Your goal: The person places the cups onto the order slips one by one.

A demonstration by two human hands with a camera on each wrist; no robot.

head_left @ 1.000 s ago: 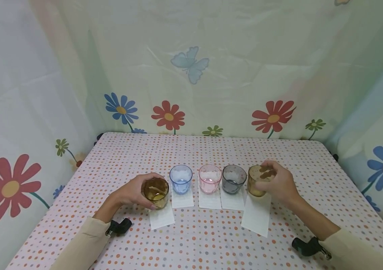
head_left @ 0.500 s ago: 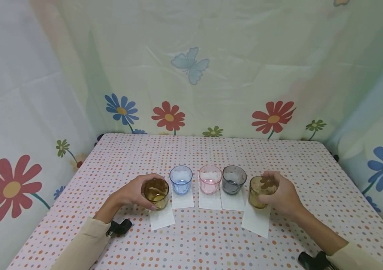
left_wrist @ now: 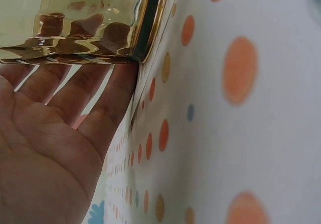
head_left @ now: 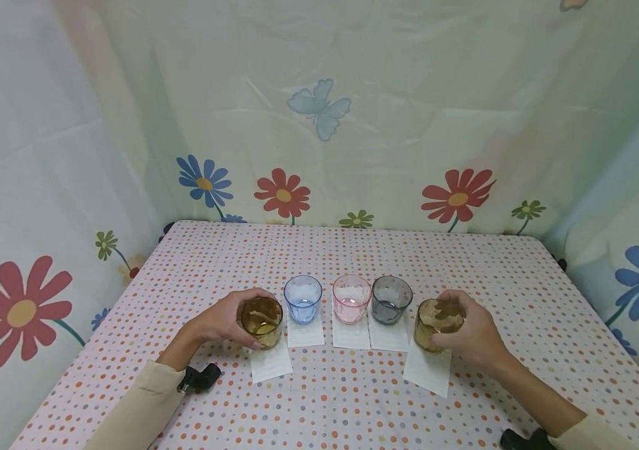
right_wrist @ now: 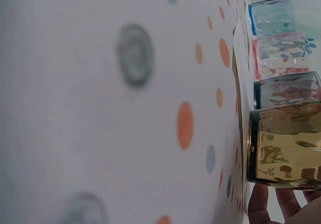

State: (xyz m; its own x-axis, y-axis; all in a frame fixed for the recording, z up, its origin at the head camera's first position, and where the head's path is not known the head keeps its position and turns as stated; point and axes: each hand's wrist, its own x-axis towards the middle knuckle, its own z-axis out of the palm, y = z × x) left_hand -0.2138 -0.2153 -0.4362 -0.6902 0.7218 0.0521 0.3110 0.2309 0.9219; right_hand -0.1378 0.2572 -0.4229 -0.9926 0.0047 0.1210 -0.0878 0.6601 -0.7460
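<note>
the view is turned sideways: a white tablecloth with coloured polka dots (right_wrist: 125, 133) fills the left; along the right edge stands a row of tumblers: an amber ribbed glass tumbler (right_wrist: 283, 146) nearest, then a grey glass tumbler (right_wrist: 286, 89), a pink glass tumbler (right_wrist: 281, 56), a blue glass tumbler (right_wrist: 271, 15); fingertips of the right hand (right_wrist: 278, 206) curl against the amber tumbler's side

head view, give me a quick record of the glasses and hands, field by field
left hand: grips left amber glass
right hand: grips right amber glass
middle row: blue glass, pink glass, grey glass, all upright
under glasses: white paper slips
surface: dotted tablecloth
</note>
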